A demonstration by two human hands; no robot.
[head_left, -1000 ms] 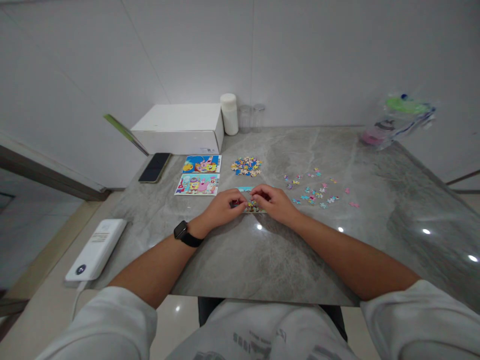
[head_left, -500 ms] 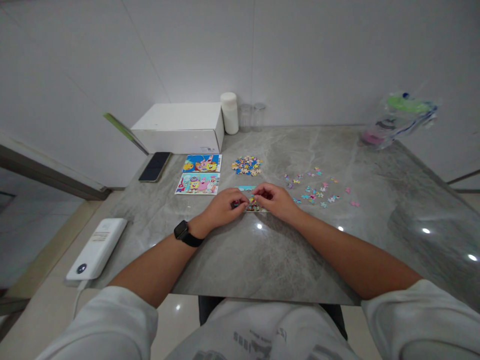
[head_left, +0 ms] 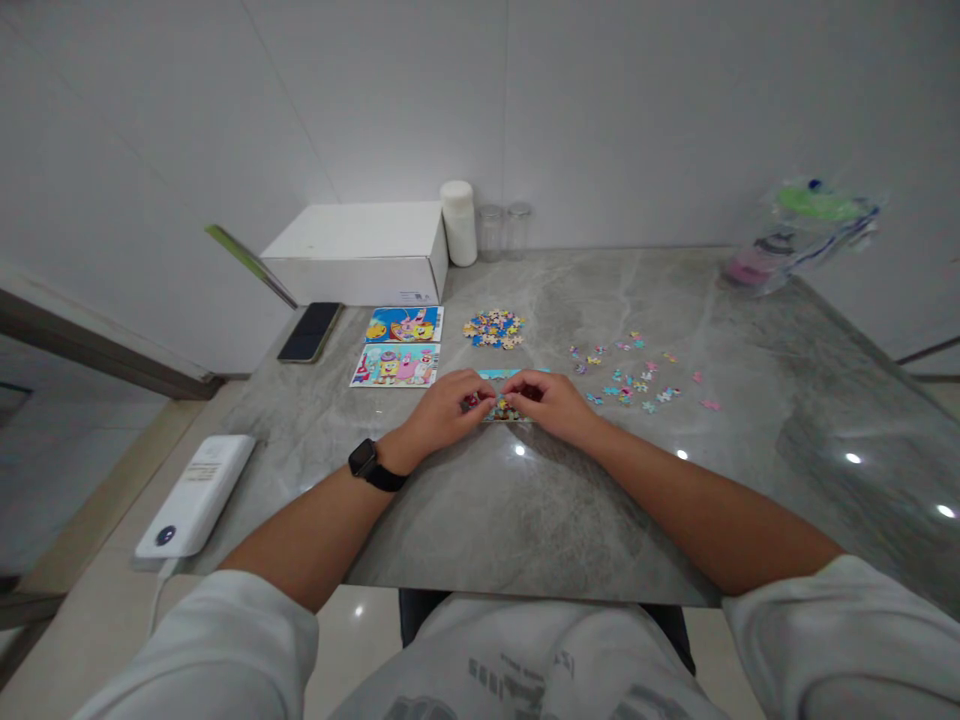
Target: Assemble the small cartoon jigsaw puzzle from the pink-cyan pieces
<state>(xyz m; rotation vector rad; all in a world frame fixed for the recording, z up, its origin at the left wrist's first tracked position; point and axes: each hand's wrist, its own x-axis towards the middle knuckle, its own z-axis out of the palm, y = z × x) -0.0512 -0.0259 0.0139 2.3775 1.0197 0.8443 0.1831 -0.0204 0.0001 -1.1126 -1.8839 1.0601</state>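
Note:
A small puzzle picture (head_left: 510,412) lies on the grey table, partly covered by both hands. My left hand (head_left: 452,408) rests over its left side, fingers curled and closed; what they pinch, if anything, is too small to name. My right hand (head_left: 553,402) bends over the right side with thumb and fingertips together, and anything between them is hidden. Loose puzzle pieces (head_left: 624,392) are scattered to the right. Behind the hands sits a heap of blue and yellow pieces (head_left: 493,328). Two cartoon picture cards (head_left: 405,325) lie at the left, one behind the other.
A phone (head_left: 310,332), a white box (head_left: 356,255), a white bottle (head_left: 459,224) and two clear glasses (head_left: 491,235) stand or lie toward the back. A plastic bag (head_left: 795,240) is at the back right, a white power bank (head_left: 196,496) at the left edge.
My right hand has shifted very slightly, and more of the puzzle picture's light blue top edge shows above the hands. My left hand stays in nearly the same place.

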